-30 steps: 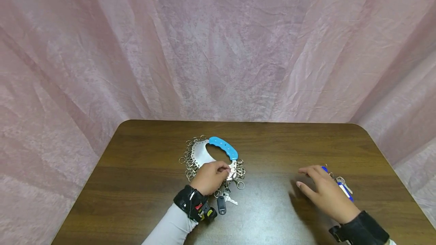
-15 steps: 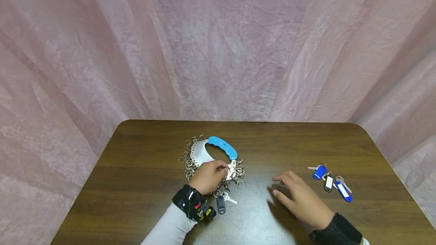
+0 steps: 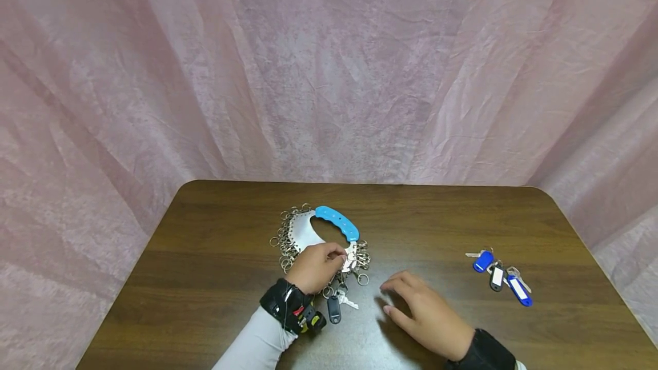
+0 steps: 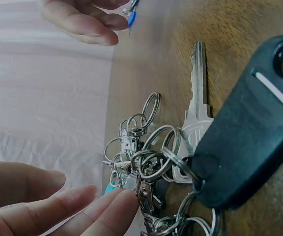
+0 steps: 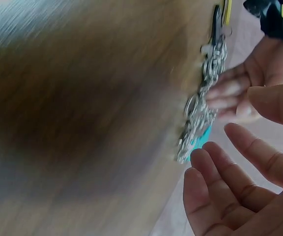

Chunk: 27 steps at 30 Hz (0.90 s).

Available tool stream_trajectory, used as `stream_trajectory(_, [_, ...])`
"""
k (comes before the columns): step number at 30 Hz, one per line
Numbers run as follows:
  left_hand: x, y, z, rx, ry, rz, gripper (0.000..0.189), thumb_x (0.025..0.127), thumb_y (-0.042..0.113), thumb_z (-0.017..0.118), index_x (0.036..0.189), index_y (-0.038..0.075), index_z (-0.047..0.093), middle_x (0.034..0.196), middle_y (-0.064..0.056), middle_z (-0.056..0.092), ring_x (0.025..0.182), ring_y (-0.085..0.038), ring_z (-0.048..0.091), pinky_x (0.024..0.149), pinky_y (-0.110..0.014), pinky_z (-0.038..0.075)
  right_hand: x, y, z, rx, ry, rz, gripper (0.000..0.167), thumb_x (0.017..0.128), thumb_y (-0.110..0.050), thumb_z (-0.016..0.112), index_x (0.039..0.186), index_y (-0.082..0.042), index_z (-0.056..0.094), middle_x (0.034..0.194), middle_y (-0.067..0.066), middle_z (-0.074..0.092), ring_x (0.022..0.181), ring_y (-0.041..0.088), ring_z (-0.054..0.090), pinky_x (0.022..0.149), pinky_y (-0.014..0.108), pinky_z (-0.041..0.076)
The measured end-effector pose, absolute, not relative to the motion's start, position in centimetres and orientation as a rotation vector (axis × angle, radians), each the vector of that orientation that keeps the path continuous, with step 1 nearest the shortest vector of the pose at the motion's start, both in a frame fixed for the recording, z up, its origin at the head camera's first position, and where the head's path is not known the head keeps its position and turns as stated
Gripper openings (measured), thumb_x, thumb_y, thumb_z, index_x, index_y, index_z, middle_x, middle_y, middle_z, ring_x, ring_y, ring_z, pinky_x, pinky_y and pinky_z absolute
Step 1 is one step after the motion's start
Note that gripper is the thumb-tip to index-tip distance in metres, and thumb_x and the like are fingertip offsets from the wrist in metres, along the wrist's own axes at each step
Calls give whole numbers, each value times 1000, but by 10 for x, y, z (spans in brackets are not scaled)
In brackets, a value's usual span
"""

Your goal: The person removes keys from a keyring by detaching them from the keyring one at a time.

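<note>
A silver key-ring plate (image 3: pixel 304 234) with a blue grip handle (image 3: pixel 336 221) lies left of centre on the table. Metal clips and split rings (image 3: pixel 362 280) hang round its edge. My left hand (image 3: pixel 315 267) rests on the plate's near side; its fingertips touch the clips in the left wrist view. Just below lie a black key tag (image 3: pixel 334 309) and a silver key (image 4: pixel 196 108), joined by a ring. My right hand (image 3: pixel 424 316) hovers right of the plate, fingers loosely bent and thumb apart, with nothing between them.
On the table's right side lie a blue key tag (image 3: pixel 482 261), a black key tag with a white label (image 3: pixel 496 277) and another blue tag (image 3: pixel 519 291), with keys beside them. A pink curtain (image 3: pixel 329 73) hangs behind the wooden table (image 3: pixel 231 198).
My right hand has moved left from over the loose key tags towards the plate, uncovering the tags. The left hand and the plate have stayed in place.
</note>
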<state>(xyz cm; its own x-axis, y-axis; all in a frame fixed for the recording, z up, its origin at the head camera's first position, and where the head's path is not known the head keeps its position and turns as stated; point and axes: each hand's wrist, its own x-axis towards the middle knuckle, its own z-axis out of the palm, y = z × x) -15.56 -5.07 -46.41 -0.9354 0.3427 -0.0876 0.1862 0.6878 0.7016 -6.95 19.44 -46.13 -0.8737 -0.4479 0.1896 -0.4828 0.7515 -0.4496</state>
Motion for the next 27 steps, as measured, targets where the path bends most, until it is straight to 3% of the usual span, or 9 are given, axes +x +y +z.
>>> stream_trajectory(27, [-159,-57,-462,481,2637,1070,23,101,24,57,113,12,72,103,-1,75,96,-17,69,86,-38,54,-68,136,-460,1083,-2914,695,40,95,-27,70,130,-10,65,131,4,61,122,17,58,103,38,50])
